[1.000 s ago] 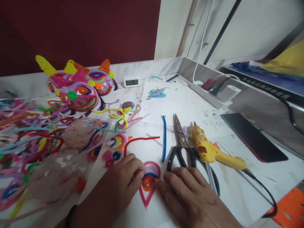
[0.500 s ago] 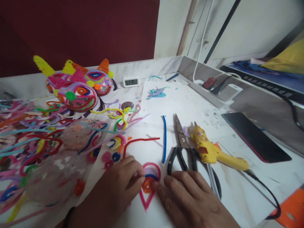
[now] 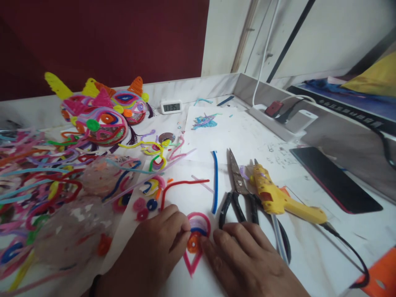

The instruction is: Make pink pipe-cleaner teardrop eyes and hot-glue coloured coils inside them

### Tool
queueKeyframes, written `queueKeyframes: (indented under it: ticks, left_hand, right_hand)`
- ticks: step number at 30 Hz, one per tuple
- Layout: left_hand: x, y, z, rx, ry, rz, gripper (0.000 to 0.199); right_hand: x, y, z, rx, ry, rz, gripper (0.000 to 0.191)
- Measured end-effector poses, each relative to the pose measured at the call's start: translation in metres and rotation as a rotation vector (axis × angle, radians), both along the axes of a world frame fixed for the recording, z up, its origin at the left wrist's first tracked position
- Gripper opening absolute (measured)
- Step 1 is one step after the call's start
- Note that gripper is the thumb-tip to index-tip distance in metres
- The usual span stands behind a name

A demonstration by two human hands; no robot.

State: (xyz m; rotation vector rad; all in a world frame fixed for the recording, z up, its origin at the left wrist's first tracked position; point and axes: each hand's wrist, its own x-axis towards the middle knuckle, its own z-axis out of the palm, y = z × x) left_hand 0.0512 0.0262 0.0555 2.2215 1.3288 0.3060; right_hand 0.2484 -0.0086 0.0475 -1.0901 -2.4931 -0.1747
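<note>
A teardrop-shaped piece of pipe cleaners (image 3: 192,264) lies on white paper, its outline pink, with lilac and blue bands in its upper part. An orange coil (image 3: 194,244) with a pale centre sits in its middle. My left hand (image 3: 157,247) is closed, thumb and index finger pinched at the left side of the piece. Whatever is between those fingertips is hidden. From the other side, my right hand (image 3: 247,260) rests low on the paper, a fingertip touching the coil's right edge. Black-handled scissors (image 3: 239,185) lie just beyond its fingers.
A yellow glue gun (image 3: 275,194) with a cable lies right of the scissors, near a phone (image 3: 335,179). Loose pipe cleaners (image 3: 37,181) and clear rounded forms (image 3: 74,231) crowd the left. Decorated masks (image 3: 105,119), a clock (image 3: 171,107) and a power strip (image 3: 278,123) stand behind.
Both hands keep nearly the same pose at the teardrop piece. The whole view has shifted slightly; no object has visibly moved on the table.
</note>
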Motion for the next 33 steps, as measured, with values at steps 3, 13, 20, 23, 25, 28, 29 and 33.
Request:
queueKeyframes:
  ticks: [3, 13, 20, 23, 25, 28, 29, 33]
  left_hand:
    - [0.000, 0.000, -0.002, 0.052, 0.004, -0.017, 0.018]
    - [-0.001, 0.000, -0.003, 0.066, 0.034, -0.031, 0.018]
    - [0.000, 0.002, 0.005, -0.082, -0.037, 0.004, 0.021]
    - [-0.003, 0.002, 0.006, -0.104, -0.067, 0.021, 0.019]
    - [-0.005, 0.002, 0.006, -0.112, -0.079, 0.020, 0.017]
    - [-0.006, 0.002, 0.007, -0.114, -0.080, 0.021, 0.015]
    - [-0.006, 0.002, 0.007, -0.119, -0.077, 0.021, 0.014]
    - [-0.006, 0.001, 0.006, -0.132, -0.064, 0.016, 0.013]
  right_hand:
    - [0.000, 0.000, 0.000, -0.021, -0.002, -0.004, 0.025]
    - [0.000, -0.001, -0.002, -0.023, -0.012, 0.015, 0.024]
    - [0.006, 0.002, 0.006, -0.061, -0.003, 0.040, 0.025]
    - [0.006, 0.003, 0.008, -0.046, -0.002, 0.045, 0.025]
    - [0.004, 0.003, 0.008, -0.036, 0.002, 0.036, 0.022]
    - [0.001, 0.004, 0.008, -0.038, 0.006, 0.024, 0.019]
    - [0.000, 0.004, 0.007, -0.041, 0.007, 0.024, 0.019]
    - [-0.003, 0.005, 0.001, -0.030, 0.048, 0.011, 0.024]
